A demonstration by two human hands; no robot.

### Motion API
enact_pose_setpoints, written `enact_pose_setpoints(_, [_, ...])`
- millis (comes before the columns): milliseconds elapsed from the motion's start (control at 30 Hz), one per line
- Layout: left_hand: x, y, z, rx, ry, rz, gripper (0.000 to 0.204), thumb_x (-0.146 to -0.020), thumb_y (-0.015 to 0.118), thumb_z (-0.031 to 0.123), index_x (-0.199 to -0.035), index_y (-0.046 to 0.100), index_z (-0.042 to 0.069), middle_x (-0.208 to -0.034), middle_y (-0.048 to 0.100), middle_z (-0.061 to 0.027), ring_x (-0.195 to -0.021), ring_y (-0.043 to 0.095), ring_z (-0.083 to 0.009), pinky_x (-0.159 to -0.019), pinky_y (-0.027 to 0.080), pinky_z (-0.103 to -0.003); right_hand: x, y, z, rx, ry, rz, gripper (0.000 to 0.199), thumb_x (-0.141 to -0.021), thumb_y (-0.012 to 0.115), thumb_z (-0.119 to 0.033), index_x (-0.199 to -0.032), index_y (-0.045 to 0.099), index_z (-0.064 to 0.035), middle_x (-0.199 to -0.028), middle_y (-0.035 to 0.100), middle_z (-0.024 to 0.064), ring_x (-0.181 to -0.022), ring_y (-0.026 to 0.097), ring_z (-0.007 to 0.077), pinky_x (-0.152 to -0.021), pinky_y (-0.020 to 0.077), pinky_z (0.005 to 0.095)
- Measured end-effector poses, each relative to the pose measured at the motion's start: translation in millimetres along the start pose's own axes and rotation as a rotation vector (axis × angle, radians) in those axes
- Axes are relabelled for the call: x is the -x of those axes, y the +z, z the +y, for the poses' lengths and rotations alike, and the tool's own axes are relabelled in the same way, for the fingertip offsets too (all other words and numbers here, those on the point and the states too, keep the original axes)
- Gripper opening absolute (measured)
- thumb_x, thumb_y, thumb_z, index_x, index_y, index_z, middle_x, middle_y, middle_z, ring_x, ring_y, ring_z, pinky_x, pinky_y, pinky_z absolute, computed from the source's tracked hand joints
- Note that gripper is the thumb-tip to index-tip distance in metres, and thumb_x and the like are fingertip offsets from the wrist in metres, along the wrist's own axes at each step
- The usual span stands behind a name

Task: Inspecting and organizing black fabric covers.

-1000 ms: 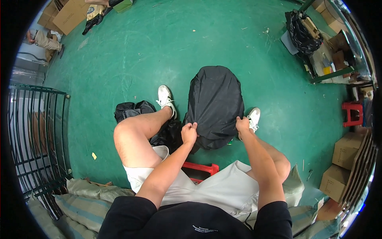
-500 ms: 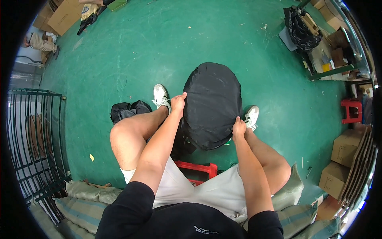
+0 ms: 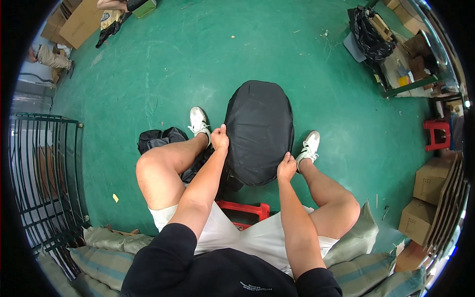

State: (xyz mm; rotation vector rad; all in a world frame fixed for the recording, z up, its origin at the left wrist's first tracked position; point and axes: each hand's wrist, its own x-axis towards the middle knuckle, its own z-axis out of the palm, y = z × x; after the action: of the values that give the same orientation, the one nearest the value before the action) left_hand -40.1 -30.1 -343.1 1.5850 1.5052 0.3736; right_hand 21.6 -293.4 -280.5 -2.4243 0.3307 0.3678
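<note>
Fingers of both hands, left hand (image 3: 219, 139) and right hand (image 3: 286, 168), clamp one black cover (image 3: 259, 129).

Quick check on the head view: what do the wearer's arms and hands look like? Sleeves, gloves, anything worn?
Both forearms are bare. The left hand and right hand wear no gloves; no watch or ring is visible. Short black sleeves end near the elbows, part of a black top with small light print low on the front.
</note>
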Motion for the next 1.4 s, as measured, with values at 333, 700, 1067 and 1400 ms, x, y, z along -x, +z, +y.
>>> enact_pose_setpoints(333, [16.9,11.1,0.9,-0.038,0.026,-0.015,0.047,-0.098,0.055,0.039,-0.084,0.063,-0.005,-0.073,0.062,-0.0221,-0.070,0.059,-0.0350,-0.070,0.045,-0.044,-6.3,5.8,22.7,-0.368,0.138,-0.066,0.047,-0.101,0.047,-0.038,-0.092,0.065,0.0048,-0.095,0.065,0.0223,-0.086,0.060,0.0339,-0.085,0.0446,0.0426])
enact_pose_setpoints(700, [28.5,-4.0,36.7,-0.273,0.029,-0.105,0.041,-0.098,0.053,0.037,-0.092,0.063,-0.003,-0.092,0.066,-0.0236,-0.086,0.063,-0.0372,-0.077,0.045,-0.049,-10.0,7.1,11.8,-0.226,0.103,0.053,0.037,-0.089,0.055,-0.026,-0.077,0.062,0.0079,-0.081,0.062,0.0273,-0.079,0.059,0.0412,-0.076,0.0434,0.0473])
enact_pose_setpoints(1067, [104.9,3.1,75.4,-0.765,0.960,-0.274,0.074,-0.093,0.051,0.047,-0.152,0.027,0.010,-0.160,0.017,-0.0144,-0.148,0.016,-0.0322,-0.119,0.014,-0.049,-78.4,0.7,-11.3,-0.125,0.170,0.222,0.030,-0.076,0.066,-0.024,-0.093,0.060,-0.0001,-0.095,0.065,0.0228,-0.092,0.061,0.0406,-0.085,0.0468,0.0477])
enact_pose_setpoints(1400, [109.7,9.4,86.0,-0.794,0.955,-0.324,0.075,-0.093,0.052,0.046,-0.153,0.026,0.009,-0.160,0.018,-0.0149,-0.148,0.016,-0.0324,-0.119,0.014,-0.049,-199.8,40.7,-100.1,-0.235,0.082,-0.611,0.076,-0.099,0.032,-0.060,-0.141,0.046,0.0020,-0.147,0.044,0.0184,-0.141,0.034,0.0310,-0.116,0.0241,0.0371])
